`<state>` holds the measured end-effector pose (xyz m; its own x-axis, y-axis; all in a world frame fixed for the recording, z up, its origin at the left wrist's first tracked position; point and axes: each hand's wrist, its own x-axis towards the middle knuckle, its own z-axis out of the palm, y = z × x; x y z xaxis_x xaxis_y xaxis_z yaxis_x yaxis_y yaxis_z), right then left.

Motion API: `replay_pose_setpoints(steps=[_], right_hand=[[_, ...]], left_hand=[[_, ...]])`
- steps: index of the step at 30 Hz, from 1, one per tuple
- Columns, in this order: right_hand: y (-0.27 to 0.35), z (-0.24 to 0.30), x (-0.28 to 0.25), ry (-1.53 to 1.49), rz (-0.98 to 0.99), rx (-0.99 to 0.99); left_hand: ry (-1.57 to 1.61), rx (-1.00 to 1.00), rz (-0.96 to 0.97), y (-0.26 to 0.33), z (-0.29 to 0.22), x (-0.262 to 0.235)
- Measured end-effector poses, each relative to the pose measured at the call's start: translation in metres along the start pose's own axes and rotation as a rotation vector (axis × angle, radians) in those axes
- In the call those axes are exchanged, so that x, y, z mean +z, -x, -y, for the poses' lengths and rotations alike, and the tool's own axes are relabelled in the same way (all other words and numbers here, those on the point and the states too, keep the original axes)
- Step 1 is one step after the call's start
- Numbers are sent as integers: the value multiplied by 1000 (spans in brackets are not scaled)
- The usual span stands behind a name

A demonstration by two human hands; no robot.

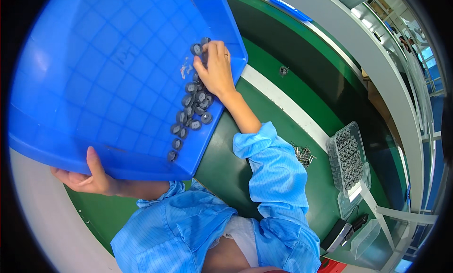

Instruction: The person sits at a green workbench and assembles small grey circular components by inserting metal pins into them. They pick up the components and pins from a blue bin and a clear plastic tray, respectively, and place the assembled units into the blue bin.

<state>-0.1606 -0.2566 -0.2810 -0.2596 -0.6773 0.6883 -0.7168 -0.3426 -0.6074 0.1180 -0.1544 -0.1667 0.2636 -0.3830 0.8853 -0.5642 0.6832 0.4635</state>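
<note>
A large blue plastic bin is tilted up at the left, its inside toward me. My left hand grips its near rim, thumb on the inner side and fingers underneath. Along the bin's right side lies a loose row of dark grey round parts, short and roller-like with pale centres. My right hand reaches in over the far end of this row. Its fingers are curled round some of these parts and partly hide them. Small pale scraps lie beside the thumb.
On the green table, a clear plastic tray full of small metal parts stands at the right. Loose metal pins lie near my right sleeve. A black device and a clear lid sit at lower right.
</note>
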Motion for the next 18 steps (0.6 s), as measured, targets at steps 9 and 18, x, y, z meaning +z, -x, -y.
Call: replay_pose_setpoints(steps=[9, 18], right_hand=[[4, 3, 9, 70, -104, 83], [40, 8, -2, 82, 38, 79]], left_hand=[[-77, 92, 71, 1, 9, -8], [-27, 10, -37, 4, -6, 4]])
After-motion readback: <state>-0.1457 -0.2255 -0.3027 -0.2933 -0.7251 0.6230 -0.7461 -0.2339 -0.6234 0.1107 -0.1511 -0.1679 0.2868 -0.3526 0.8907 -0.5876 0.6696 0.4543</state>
